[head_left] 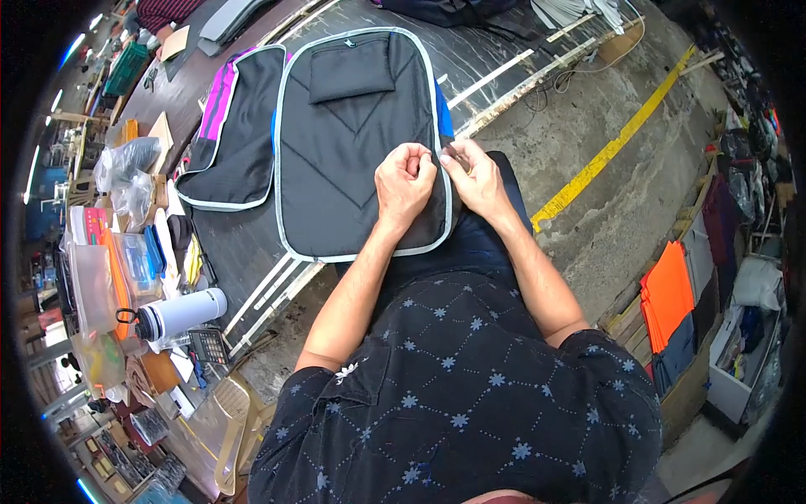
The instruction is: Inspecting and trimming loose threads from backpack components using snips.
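Note:
A black quilted bag panel (332, 168) with pale grey edge binding lies on the dark table in front of me, a small black pouch (353, 71) at its far end. Blue fabric shows past its right edge. My left hand (405, 186) is closed over the panel's right side, its fingertips pinched near the binding. Just right of that edge, my right hand (477, 178) is also closed in a pinch, with something small and dark at its fingertips. The fingertips of both hands almost meet; what they hold is too small to name.
Left of the panel lies a black and magenta bag piece (235, 139) with grey binding. A white bottle (185, 315), a calculator (208, 346) and plastic bags (130, 172) crowd the left. Orange fabric (667, 294) sits at right, beyond a yellow floor line (613, 147).

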